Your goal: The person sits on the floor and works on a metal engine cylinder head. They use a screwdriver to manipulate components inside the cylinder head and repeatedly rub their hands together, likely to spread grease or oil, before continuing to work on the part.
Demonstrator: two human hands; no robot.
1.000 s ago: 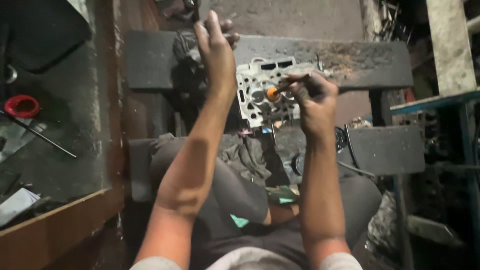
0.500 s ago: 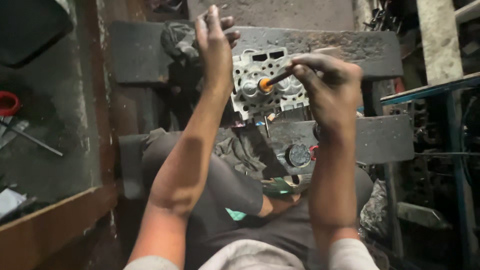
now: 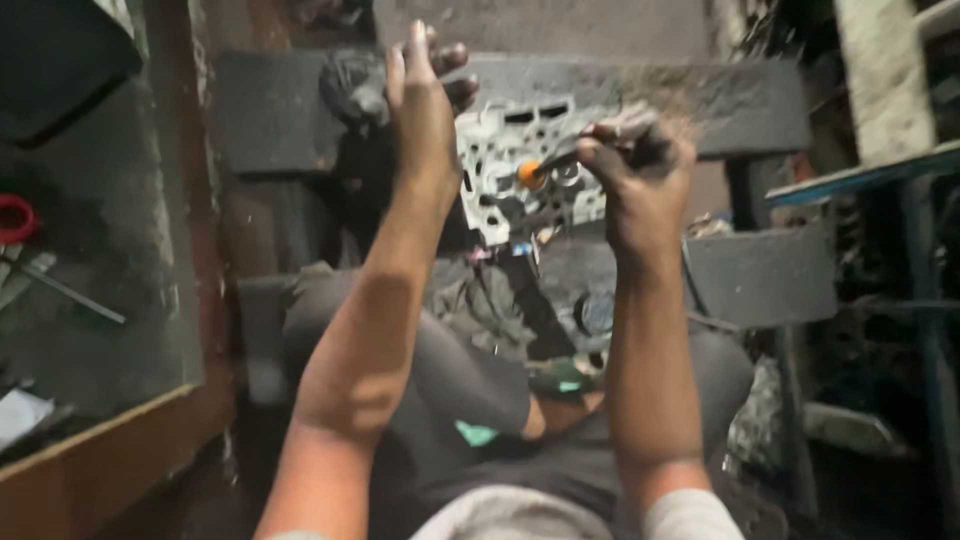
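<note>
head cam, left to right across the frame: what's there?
Red ring → left hand → pale perforated metal part → right hand, gripping a thin orange-tipped tool → blue-edged stand.

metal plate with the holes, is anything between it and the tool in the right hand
Nothing visible. The right hand holds a thin tool whose orange tip sits right at the metal plate, while the left hand grips the plate's left edge, clear of the tip.

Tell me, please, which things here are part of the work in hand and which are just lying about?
In hand: left hand steadying the pale metal plate; right hand holding an orange-tipped tool on it.
Lying about: red ring, thin rod, round gauge.
</note>
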